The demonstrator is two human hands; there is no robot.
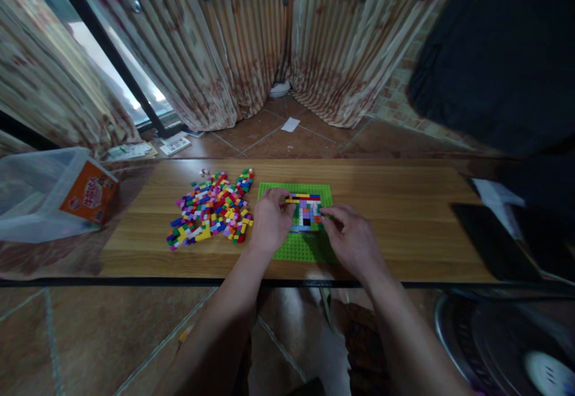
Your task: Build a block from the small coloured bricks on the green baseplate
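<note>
A green studded baseplate (296,253) lies on the wooden table, bearing a low build of colourful toy bricks (306,211). Blue, red and yellow bricks line its far side; pale, orange and black ones fill the middle. My left hand (272,219) is at the build's left side, thumb and fingers pinched near its far left corner. My right hand (353,235) comes in from the right, its thumb and forefinger close together at the build's right edge beside an orange brick. Whatever is between the fingertips of either hand is too small or hidden to make out.
Left of the baseplate a heap of loose toy bricks (215,207) spreads over the wooden table (404,222). A clear plastic bin (40,195) with an orange label stands at the far left. Black flat objects (494,240) lie at the right end. Striped curtains (242,42) hang beyond.
</note>
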